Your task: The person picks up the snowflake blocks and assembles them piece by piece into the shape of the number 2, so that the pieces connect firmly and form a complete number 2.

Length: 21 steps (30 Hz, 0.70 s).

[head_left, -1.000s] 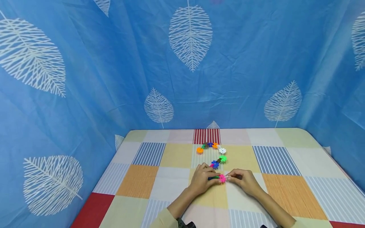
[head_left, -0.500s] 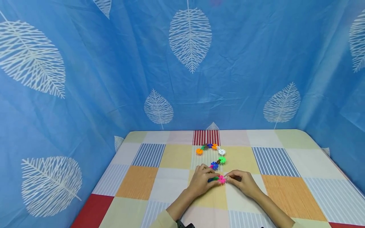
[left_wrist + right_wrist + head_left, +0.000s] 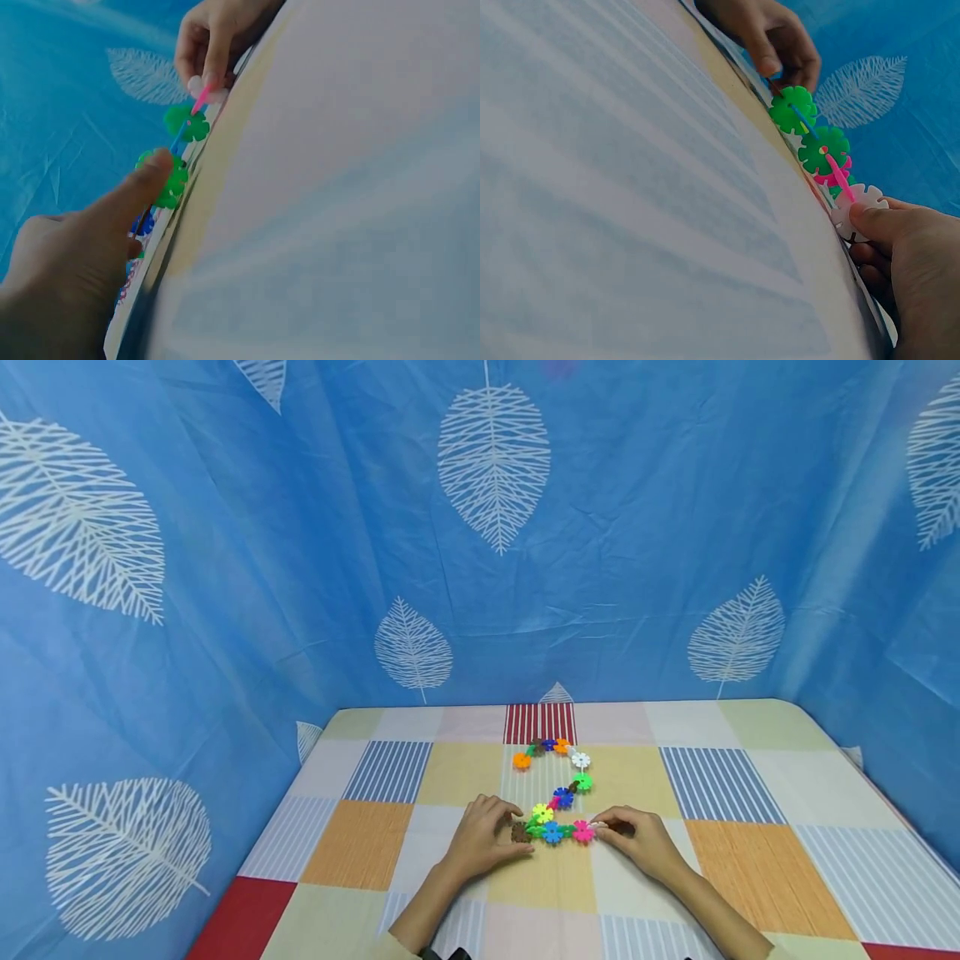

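Observation:
Flower-shaped interlocking plastic discs form a curved chain on the cloth. In the head view my right hand (image 3: pixel 637 839) pinches a white disc (image 3: pixel 859 213) at the chain's near right end, beside a pink disc (image 3: pixel 582 832). My left hand (image 3: pixel 480 839) is at the near left end, thumb and fingers spread either side of a brown disc (image 3: pixel 521 832); whether they touch it is unclear. Between the hands lie a blue disc (image 3: pixel 552 832) and green discs (image 3: pixel 793 109). A yellow disc (image 3: pixel 542 813) sits just behind them. The left thumb hides part of the row in the left wrist view.
The chain curves away past a dark blue disc (image 3: pixel 563 797) and a bright green disc (image 3: pixel 582 782) to an orange disc (image 3: pixel 522 761) at its far end. A patchwork cloth (image 3: pixel 735 877) covers the table. Blue leaf-patterned curtains (image 3: pixel 615 527) stand behind and at the sides.
My left hand has moved left from the pink disc and spread its fingers, uncovering the blue, yellow and brown discs. The right hand keeps its pinch on the white disc.

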### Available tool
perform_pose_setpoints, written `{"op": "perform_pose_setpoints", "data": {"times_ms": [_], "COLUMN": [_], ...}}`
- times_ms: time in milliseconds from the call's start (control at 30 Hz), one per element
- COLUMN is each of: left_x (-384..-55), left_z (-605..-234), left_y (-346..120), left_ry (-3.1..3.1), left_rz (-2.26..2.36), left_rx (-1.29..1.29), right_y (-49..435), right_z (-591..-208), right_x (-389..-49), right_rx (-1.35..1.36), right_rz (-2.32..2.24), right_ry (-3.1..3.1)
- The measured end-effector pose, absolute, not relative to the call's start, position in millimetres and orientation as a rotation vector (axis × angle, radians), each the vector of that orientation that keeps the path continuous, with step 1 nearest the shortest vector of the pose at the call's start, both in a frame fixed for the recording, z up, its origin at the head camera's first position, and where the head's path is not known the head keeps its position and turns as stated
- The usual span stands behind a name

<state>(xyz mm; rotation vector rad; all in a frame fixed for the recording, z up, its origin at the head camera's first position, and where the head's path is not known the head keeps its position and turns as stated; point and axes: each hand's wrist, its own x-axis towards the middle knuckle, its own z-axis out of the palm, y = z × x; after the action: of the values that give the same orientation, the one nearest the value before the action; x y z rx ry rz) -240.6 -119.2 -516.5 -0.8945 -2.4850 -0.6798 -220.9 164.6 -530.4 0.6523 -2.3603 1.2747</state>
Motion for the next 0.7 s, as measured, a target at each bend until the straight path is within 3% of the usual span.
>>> {"op": "perform_pose_setpoints", "data": {"times_ms": [467, 700], "left_x": [-241.8, -242.2], "left_z": [-520.5, -521.0], "left_y": [-127.1, -127.2], "left_ry": [-2.499, -2.505], "left_rz": [-0.697, -0.723], "left_rx": [-0.907, -0.913], "right_y": [163.5, 156.1], "right_z": [-528.9, -500.4], "right_x": [-217.6, -203.2], "right_rx": [0.76, 0.806], "right_rz": [1.246, 1.256], "right_ry": [-2.279, -2.254]}}
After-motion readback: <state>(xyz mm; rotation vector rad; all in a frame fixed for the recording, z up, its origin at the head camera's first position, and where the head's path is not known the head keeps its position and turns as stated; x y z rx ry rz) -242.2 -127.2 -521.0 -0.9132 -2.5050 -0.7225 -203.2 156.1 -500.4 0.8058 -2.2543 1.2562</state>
